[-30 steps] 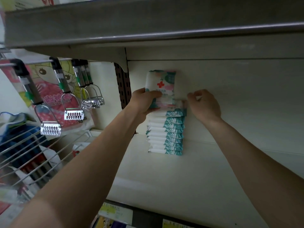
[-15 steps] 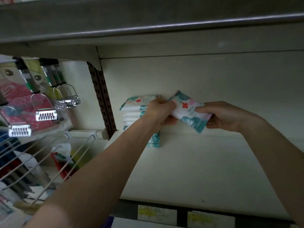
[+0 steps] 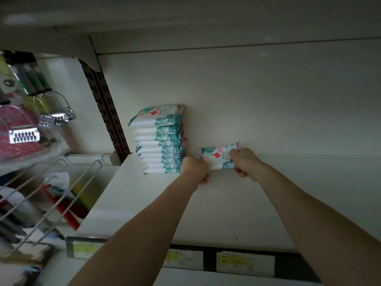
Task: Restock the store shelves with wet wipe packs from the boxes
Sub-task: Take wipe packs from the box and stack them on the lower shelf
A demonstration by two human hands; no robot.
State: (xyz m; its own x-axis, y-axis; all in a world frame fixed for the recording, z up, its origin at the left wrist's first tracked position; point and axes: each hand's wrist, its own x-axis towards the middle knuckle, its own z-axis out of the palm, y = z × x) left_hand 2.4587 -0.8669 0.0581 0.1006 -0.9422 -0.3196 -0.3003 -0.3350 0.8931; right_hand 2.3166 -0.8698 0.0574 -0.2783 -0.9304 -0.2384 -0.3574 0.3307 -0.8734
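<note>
A stack of several wet wipe packs [image 3: 159, 141], white with teal leaves and a red cross on top, stands at the back left of the cream shelf [image 3: 144, 203]. Just right of it, one more wet wipe pack [image 3: 218, 156] sits low on the shelf against the back wall. My left hand [image 3: 194, 168] grips its left end and my right hand [image 3: 244, 162] grips its right end, fingers curled around the wrapper. Both hands cover the pack's lower edge.
A brown slotted upright [image 3: 105, 112] borders the stack on the left. Further left hang metal clip hangers [image 3: 58, 116] over a wire basket [image 3: 47, 195] with red and yellow goods. Price labels [image 3: 243, 263] line the shelf's front edge. Another shelf [image 3: 185, 15] lies overhead.
A pack held above the stack was carried right and down between both hands; it now sits on the shelf beside the stack. The camera view shifted right.
</note>
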